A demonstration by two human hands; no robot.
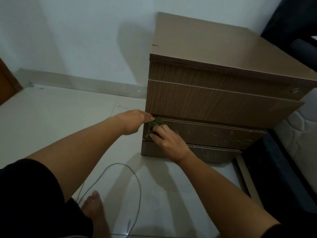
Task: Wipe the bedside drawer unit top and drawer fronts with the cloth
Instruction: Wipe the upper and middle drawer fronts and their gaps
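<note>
Green cloth (pixel 155 124) under right hand (pixel 169 141) fingers (pixel 157 130), against lower drawer front (pixel 214 134).

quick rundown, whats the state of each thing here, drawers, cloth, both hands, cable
brown wooden bedside drawer unit top: bare, nothing on it
large upper drawer front: pulled out a little
lower dark drawer front: shut, speckled with pale marks
bottom strip: speckled too
green cloth: bunched, pressed on the lower drawer's left end
right hand: pressing the cloth
left hand: at the unit's left front edge, touching the cloth
grey cable: looped loose on the floor
</note>
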